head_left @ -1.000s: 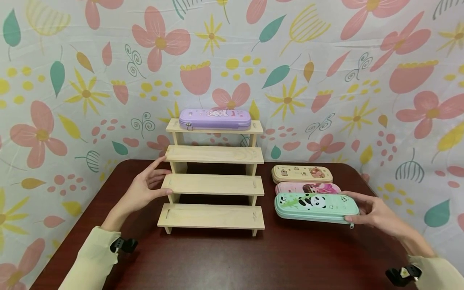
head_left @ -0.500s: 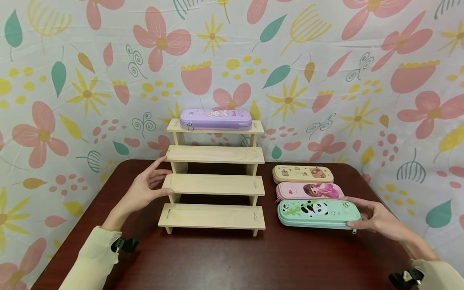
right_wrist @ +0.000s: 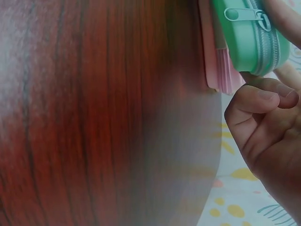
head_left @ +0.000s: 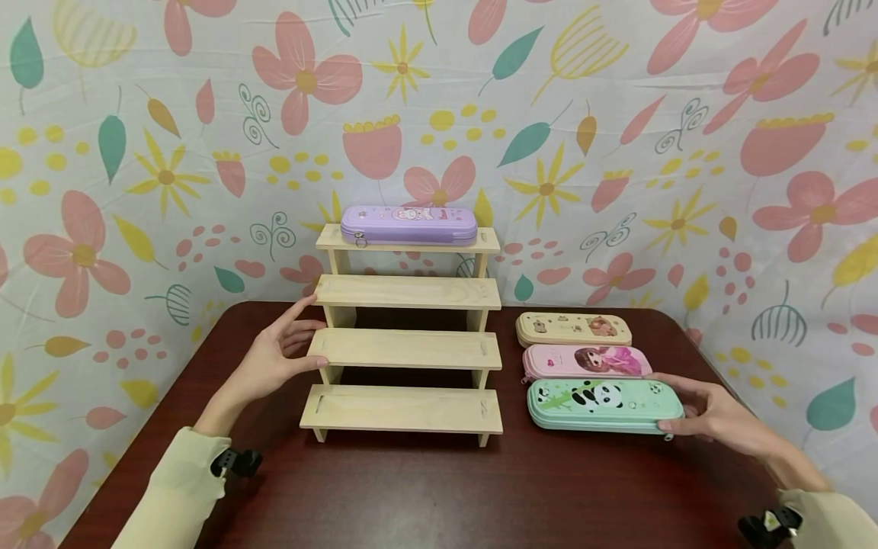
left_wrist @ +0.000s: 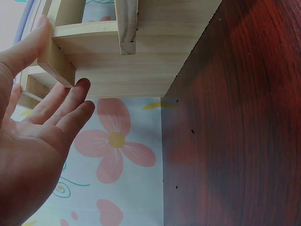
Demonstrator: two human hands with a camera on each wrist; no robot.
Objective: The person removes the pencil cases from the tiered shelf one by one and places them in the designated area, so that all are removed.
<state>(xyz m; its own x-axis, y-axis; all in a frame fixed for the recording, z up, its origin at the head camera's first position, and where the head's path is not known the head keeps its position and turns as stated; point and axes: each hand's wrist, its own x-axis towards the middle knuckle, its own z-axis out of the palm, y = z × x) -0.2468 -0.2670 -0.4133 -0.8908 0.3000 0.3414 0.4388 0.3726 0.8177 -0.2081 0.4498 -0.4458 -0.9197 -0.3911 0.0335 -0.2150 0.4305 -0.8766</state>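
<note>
My right hand (head_left: 713, 415) pinches the right end of a mint-green zippered pencil case (head_left: 604, 404) with a panda on its lid. It lies level at the table's right, in front of a pink pencil case (head_left: 583, 361) printed with a girl figure. A cream pencil case (head_left: 572, 329) lies behind the pink one. In the right wrist view, the green case's zipper pull (right_wrist: 242, 15) hangs beside curled fingers. My left hand (head_left: 277, 351) touches the left ends of two middle tiers of a wooden step shelf (head_left: 401, 408), thumb and index finger spread apart.
A purple pencil case (head_left: 408, 225) sits on the shelf's top tier. The three lower tiers show bare wood. Dark reddish-brown tabletop (head_left: 425, 496) extends in front of the shelf. Behind the table hangs a flower-patterned cloth (head_left: 425, 99).
The right hand has brought the green pencil case down and slightly toward me, uncovering more of the pink one. Over the last half second it has barely moved. The left hand stays put.
</note>
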